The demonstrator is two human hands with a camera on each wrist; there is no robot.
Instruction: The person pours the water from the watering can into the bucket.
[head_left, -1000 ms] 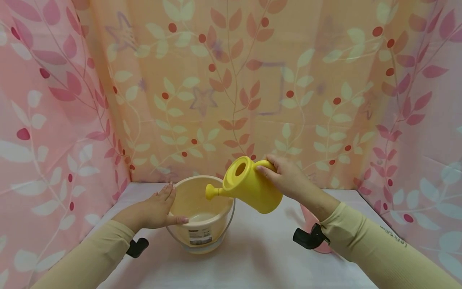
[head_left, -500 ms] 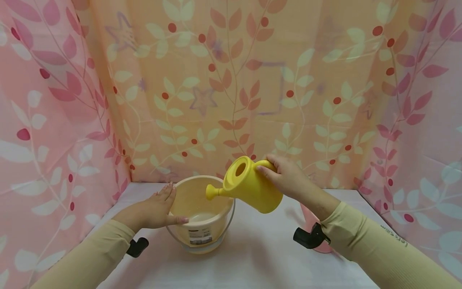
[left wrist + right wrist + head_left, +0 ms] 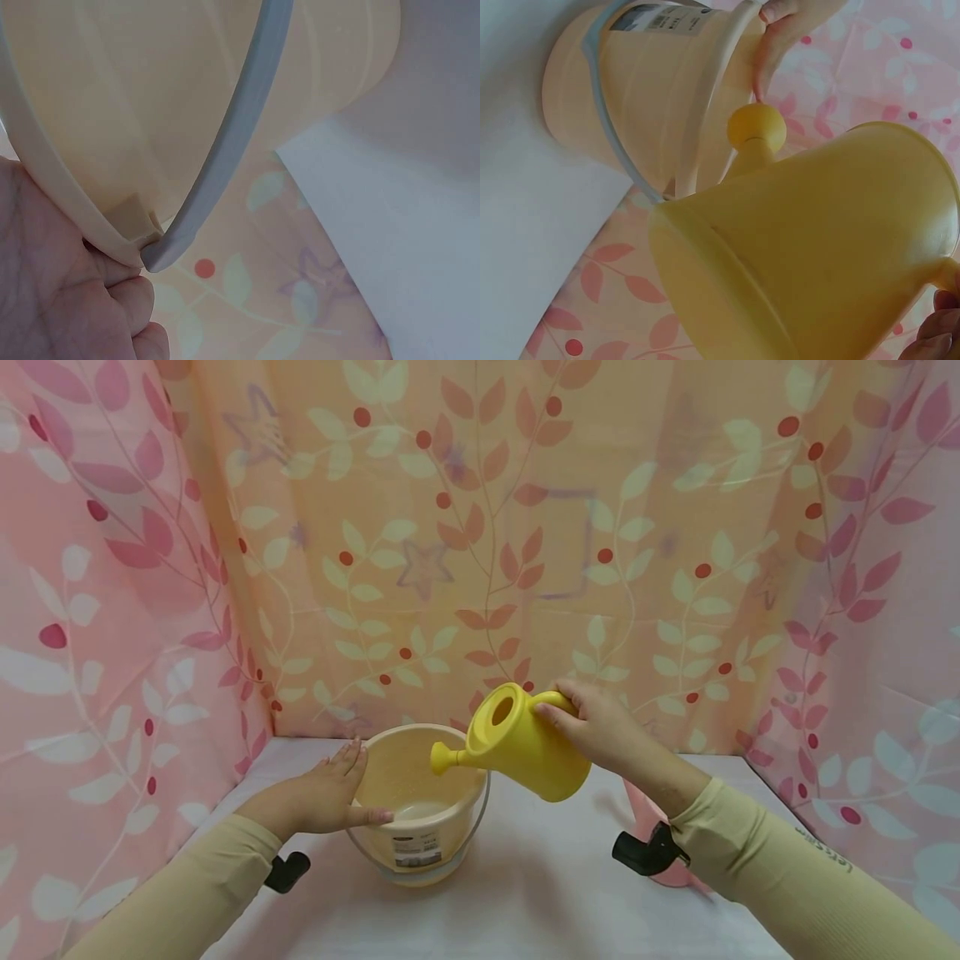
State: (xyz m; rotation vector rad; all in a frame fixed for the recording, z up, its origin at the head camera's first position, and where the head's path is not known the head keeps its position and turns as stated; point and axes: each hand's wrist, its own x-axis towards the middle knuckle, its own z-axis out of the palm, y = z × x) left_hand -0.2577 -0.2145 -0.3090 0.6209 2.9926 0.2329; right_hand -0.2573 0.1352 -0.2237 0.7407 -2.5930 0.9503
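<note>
A cream plastic bucket (image 3: 420,777) with a grey handle (image 3: 225,142) and a printed label stands upright on the white table. My left hand (image 3: 315,795) rests on the left part of its rim, fingers extended and thumb lying over the front edge. My right hand (image 3: 600,722) grips the handle of a yellow watering can (image 3: 536,752), which is held in the air and tilted left. The can's round spout head (image 3: 756,127) is over the bucket's opening. No flow from the spout can be made out. The right wrist view shows only some fingertips (image 3: 934,337) at the can's handle.
Partly hidden behind the right wrist, a pink object (image 3: 671,870) stands on the white table (image 3: 555,902). Floral cloth (image 3: 660,635) hangs behind and along both sides. Black wrist mounts (image 3: 643,852) stick out beneath the sleeves.
The head view has shifted very slightly. Both hands, the bucket and the watering can keep nearly the same positions.
</note>
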